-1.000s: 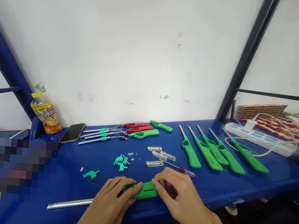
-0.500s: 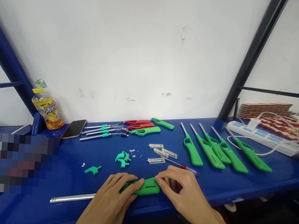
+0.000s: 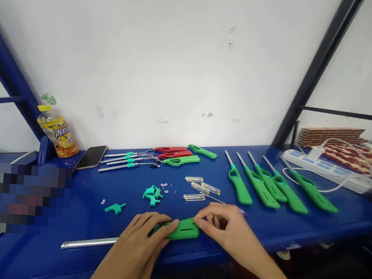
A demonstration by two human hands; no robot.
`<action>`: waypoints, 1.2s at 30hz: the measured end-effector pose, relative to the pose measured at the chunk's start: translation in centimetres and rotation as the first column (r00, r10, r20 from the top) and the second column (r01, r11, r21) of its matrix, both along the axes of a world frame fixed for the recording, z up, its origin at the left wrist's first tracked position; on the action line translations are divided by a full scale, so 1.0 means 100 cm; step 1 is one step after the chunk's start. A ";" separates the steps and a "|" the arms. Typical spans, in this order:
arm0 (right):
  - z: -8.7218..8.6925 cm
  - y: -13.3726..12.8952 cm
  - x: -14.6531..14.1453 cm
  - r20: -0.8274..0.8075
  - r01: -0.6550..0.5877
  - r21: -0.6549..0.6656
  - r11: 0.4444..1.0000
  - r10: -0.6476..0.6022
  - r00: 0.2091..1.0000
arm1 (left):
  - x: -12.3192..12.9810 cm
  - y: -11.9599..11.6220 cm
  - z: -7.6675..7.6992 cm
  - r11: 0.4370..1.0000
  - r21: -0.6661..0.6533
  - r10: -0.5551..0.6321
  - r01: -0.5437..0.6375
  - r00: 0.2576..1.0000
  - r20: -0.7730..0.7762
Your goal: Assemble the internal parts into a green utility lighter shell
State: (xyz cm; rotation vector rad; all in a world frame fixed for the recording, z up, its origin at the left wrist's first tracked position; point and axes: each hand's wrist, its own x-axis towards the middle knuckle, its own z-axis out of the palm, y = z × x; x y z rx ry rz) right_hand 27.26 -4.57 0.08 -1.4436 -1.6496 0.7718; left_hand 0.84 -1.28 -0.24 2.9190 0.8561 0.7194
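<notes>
A long-nosed green gas lighter [image 3: 186, 230] lies across the front of the blue table, its metal tube [image 3: 88, 243] pointing left. My left hand [image 3: 139, 242] is closed over its middle, thumb on the handle, hiding the trigger area. At the right end of the handle, my right hand [image 3: 230, 228] makes a pinch against the corner; whatever sits between those fingertips is too small to see. Just behind my right hand, a screwdriver [image 3: 213, 199] is partly covered by it. Several clear fuel tanks [image 3: 194, 197] and green triggers [image 3: 151, 195] lie behind the lighter.
Several green lighters [image 3: 240, 187] lie in a row at the right, before a white power strip [image 3: 329, 170]. Metal tubes with wires [image 3: 118, 167], red handle shells [image 3: 171, 155], a phone [image 3: 91, 157] and a drink bottle [image 3: 58, 133] are along the wall. One trigger [image 3: 115, 208] lies apart.
Both hands keep their places on the lighter. My right hand's fingers have shifted slightly at the handle's end, and the view has tilted a little.
</notes>
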 end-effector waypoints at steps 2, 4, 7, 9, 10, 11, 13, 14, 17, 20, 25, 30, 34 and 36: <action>-0.001 0.000 0.001 -0.009 -0.001 -0.014 1.000 0.001 1.000 | 0.000 -0.001 0.000 1.000 0.002 0.003 -0.003 1.000 0.002; -0.002 0.001 0.001 -0.017 -0.002 -0.022 1.000 0.001 1.000 | 0.001 -0.001 0.001 1.000 -0.003 0.006 -0.006 1.000 0.000; -0.002 0.001 0.001 -0.022 -0.002 -0.030 1.000 0.001 1.000 | 0.002 -0.001 0.001 1.000 -0.012 0.006 -0.006 1.000 0.004; -0.002 0.001 0.001 -0.025 -0.001 -0.032 0.999 0.000 1.000 | 0.002 -0.001 0.001 1.000 -0.015 0.007 -0.006 1.000 0.007; -0.001 0.001 0.001 -0.030 -0.001 -0.035 0.999 0.000 1.000 | 0.002 -0.001 0.001 1.000 -0.015 0.008 -0.008 1.000 0.005; -0.001 0.001 0.001 -0.037 -0.003 -0.038 0.999 0.001 0.999 | 0.002 -0.001 0.001 1.000 -0.014 0.010 -0.010 1.000 0.002; -0.001 0.000 0.001 -0.052 -0.007 -0.043 0.999 0.004 0.999 | 0.002 -0.001 0.001 1.000 -0.011 0.010 -0.010 1.000 0.000; 0.000 0.000 0.001 -0.058 -0.008 -0.046 0.999 0.005 0.998 | 0.002 -0.001 0.002 1.000 -0.010 0.009 -0.009 1.000 0.000; 0.000 0.000 0.001 -0.065 -0.006 -0.042 0.999 0.003 0.998 | 0.001 0.000 0.001 1.000 -0.006 0.010 -0.010 1.000 0.004; 0.000 0.001 0.001 -0.054 -0.006 -0.030 1.000 0.004 0.999 | 0.001 0.000 0.001 1.000 -0.007 0.016 -0.016 1.000 -0.007; 0.001 0.000 0.002 -0.029 0.017 -0.027 1.000 -0.017 0.999 | 0.001 -0.001 0.000 1.000 -0.020 0.021 -0.021 1.000 -0.005; 0.005 -0.002 0.000 -0.018 -0.019 0.017 1.000 0.019 1.000 | 0.001 -0.001 0.001 1.000 -0.011 0.019 -0.018 1.000 0.002; 0.005 -0.002 -0.001 0.001 -0.011 0.003 1.000 0.011 1.000 | 0.001 -0.001 0.001 1.000 -0.009 0.019 -0.019 1.000 -0.010; 0.003 -0.001 0.000 0.006 -0.009 0.001 1.000 0.009 1.000 | 0.001 0.000 0.001 1.000 -0.013 0.022 -0.022 1.000 -0.018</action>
